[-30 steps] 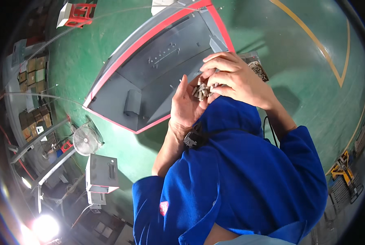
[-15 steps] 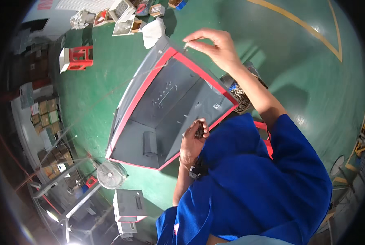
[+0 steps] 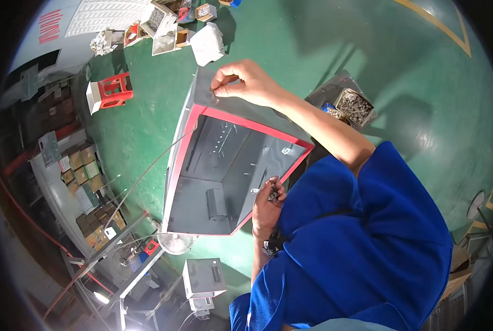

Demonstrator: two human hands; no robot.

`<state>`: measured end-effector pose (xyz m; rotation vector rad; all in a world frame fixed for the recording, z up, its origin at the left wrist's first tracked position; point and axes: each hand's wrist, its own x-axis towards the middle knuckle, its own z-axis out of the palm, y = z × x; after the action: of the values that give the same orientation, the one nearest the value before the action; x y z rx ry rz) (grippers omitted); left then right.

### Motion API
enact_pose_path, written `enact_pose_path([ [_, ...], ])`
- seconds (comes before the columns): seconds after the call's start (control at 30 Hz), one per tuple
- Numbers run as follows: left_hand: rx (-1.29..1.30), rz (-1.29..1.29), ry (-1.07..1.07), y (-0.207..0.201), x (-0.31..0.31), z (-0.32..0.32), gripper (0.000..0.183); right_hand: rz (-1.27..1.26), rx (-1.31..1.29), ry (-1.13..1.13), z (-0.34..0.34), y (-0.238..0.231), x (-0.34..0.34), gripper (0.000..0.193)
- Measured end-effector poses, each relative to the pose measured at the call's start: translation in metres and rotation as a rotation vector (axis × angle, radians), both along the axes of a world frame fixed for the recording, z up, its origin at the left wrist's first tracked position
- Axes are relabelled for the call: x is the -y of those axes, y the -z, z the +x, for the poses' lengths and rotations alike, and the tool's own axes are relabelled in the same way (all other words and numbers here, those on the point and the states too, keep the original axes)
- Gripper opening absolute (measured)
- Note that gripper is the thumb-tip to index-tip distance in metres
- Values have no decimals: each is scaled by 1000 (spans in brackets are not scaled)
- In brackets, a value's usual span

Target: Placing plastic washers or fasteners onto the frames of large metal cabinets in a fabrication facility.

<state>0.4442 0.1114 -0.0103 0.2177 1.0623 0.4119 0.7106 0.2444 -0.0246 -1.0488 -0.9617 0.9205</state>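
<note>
A grey metal cabinet (image 3: 241, 117) with a red rim round its open front lies before me, showing its hollow inside. At its far end, the thumb and forefinger of my right hand (image 3: 246, 84) are pinched at the grey outer panel (image 3: 268, 115). A small metal part (image 3: 214, 98) shows at those fingertips, too small to make out its exact kind. Close to the cabinet's near red edge, my left hand (image 3: 266, 212) is curled palm up. It holds several small metal parts (image 3: 273, 193), partly hidden by the fingers.
To the right of the cabinet stand a box of small metal pieces (image 3: 355, 107) and a blue container (image 3: 330, 109). A red stool (image 3: 115, 90) is at the left. Below the cabinet are a round fan (image 3: 176, 244) and a smaller grey box (image 3: 203, 277). White bins (image 3: 163, 41) stand far off.
My right hand has come from beyond the cabinet's far corner onto its outer panel. The view has shifted, showing more of that panel. My left hand stays curled round its small parts.
</note>
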Motion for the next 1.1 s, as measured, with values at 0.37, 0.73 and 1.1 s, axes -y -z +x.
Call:
enact_pose_path([
  [0.37,-2,20,-31,21,13,-2,20,-23,-137,-151,-28,8,-17,11],
  [0.73,19,53,-50,24,17,-7,24,20,-25,-180,-66,12,-25,9],
  [1.1,127,117,-73,12,25,-38,21,23,-61,-138,-101,6,-15,7],
])
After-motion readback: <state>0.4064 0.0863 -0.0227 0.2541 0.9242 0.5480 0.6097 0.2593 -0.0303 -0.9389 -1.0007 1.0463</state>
